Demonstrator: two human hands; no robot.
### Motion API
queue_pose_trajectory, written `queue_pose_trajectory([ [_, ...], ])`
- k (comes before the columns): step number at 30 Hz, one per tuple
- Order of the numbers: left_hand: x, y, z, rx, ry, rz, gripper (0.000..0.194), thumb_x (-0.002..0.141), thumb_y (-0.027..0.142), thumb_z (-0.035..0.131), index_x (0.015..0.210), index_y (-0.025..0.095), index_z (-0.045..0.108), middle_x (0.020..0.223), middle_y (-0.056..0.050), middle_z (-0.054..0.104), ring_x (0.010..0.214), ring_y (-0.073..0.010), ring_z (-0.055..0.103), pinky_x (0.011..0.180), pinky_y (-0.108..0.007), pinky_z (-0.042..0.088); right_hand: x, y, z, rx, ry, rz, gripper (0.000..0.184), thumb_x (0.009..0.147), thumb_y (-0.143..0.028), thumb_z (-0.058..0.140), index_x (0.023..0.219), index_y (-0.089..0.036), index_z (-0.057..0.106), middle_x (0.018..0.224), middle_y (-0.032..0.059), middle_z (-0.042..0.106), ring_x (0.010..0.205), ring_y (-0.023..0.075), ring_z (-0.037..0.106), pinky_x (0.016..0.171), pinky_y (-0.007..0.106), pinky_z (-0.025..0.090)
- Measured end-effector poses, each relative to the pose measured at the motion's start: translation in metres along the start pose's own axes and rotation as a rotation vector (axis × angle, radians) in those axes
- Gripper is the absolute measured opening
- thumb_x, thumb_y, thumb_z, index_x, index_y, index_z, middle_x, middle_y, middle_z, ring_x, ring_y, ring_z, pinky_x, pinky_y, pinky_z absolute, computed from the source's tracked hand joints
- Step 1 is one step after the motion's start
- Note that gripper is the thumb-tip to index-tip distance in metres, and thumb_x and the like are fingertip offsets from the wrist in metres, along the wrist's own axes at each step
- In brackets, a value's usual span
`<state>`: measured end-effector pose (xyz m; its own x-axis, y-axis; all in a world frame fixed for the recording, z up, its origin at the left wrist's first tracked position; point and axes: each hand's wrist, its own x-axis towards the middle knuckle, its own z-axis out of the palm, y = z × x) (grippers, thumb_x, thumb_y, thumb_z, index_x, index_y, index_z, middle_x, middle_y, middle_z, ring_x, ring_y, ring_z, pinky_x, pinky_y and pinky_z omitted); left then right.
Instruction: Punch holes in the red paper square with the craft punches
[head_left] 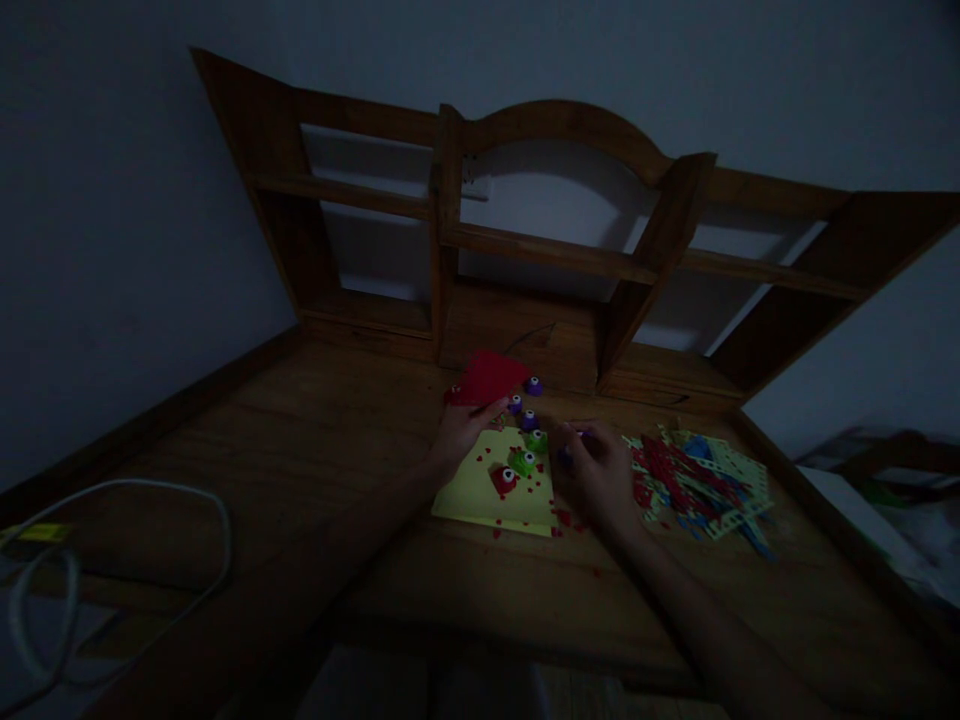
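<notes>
My left hand (pixel 459 437) is closed on a sheet of red paper (pixel 491 378), its thumb pointing right along the lower edge. My right hand (pixel 602 472) has its fingers curled around a small purple craft punch (pixel 567 456), mostly hidden by the fingers. Between the hands lies pale yellow paper (pixel 469 497) strewn with small red cut-outs, some heart-shaped. A red punch (pixel 505 479) and a green punch (pixel 523 461) sit on it. Another green punch (pixel 536 440) is at its upper right. Several purple punches stand behind, one a purple punch (pixel 533 386) beside the red paper.
To the right lies a heap of punched paper strips (pixel 694 480) in red, blue and pale yellow. A wooden shelf unit (pixel 555 250) rises along the desk's back. At lower left a white cable (pixel 150 483) loops near a yellow object (pixel 41 533). The room is dim.
</notes>
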<state>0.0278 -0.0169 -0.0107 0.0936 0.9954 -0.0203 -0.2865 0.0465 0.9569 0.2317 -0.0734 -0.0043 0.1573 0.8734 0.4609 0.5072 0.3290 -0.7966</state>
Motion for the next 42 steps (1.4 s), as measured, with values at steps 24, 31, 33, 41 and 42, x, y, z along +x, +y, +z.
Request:
queue_pose_trajectory([
  [24, 0.005, -0.014, 0.0, -0.09, 0.009, 0.015, 0.048, 0.061, 0.031, 0.081, 0.103, 0.015, 0.065, 0.102, -0.011, 0.07, 0.091, -0.025, 0.066, 0.07, -0.034, 0.056, 0.008, 0.021, -0.016, -0.098, -0.029, -0.054, 0.03, 0.088, -0.047, 0.05, 0.092, -0.021, 0.066, 0.092, 0.007, 0.068, 0.09, 0.0251, 0.06, 0.078, 0.037, 0.045],
  [31, 0.003, -0.01, 0.003, -0.049, -0.026, 0.056, 0.046, 0.063, 0.029, 0.079, 0.105, 0.017, 0.065, 0.107, -0.008, 0.068, 0.086, -0.021, 0.066, 0.069, -0.032, 0.057, 0.01, 0.026, -0.019, -0.066, -0.023, 0.002, 0.028, 0.088, -0.045, 0.051, 0.092, -0.021, 0.065, 0.092, 0.0067, 0.068, 0.087, 0.0242, 0.062, 0.075, 0.035, 0.047],
  [33, 0.002, -0.007, 0.004, -0.011, -0.071, 0.069, 0.044, 0.066, 0.032, 0.078, 0.105, 0.017, 0.066, 0.107, -0.008, 0.068, 0.085, -0.02, 0.065, 0.069, -0.03, 0.056, 0.01, 0.025, -0.019, -0.051, -0.006, 0.001, 0.028, 0.088, -0.044, 0.051, 0.091, -0.021, 0.065, 0.09, 0.0065, 0.068, 0.085, 0.0234, 0.062, 0.074, 0.034, 0.047],
  [41, -0.004, 0.005, 0.007, 0.02, -0.075, 0.028, 0.039, 0.067, 0.041, 0.075, 0.094, 0.014, 0.069, 0.092, -0.006, 0.069, 0.07, -0.0142, 0.061, 0.065, -0.027, 0.054, 0.012, 0.019, -0.021, -0.07, -0.001, -0.031, 0.028, 0.089, -0.043, 0.049, 0.09, -0.02, 0.065, 0.089, 0.007, 0.068, 0.081, 0.0221, 0.063, 0.072, 0.034, 0.047],
  [42, -0.004, 0.006, 0.006, 0.012, -0.085, 0.021, 0.038, 0.067, 0.041, 0.075, 0.092, 0.013, 0.069, 0.09, -0.006, 0.069, 0.069, -0.0138, 0.061, 0.065, -0.027, 0.054, 0.013, 0.019, -0.021, -0.074, 0.004, -0.033, 0.029, 0.089, -0.043, 0.049, 0.09, -0.02, 0.065, 0.088, 0.0071, 0.068, 0.081, 0.0222, 0.063, 0.072, 0.034, 0.047],
])
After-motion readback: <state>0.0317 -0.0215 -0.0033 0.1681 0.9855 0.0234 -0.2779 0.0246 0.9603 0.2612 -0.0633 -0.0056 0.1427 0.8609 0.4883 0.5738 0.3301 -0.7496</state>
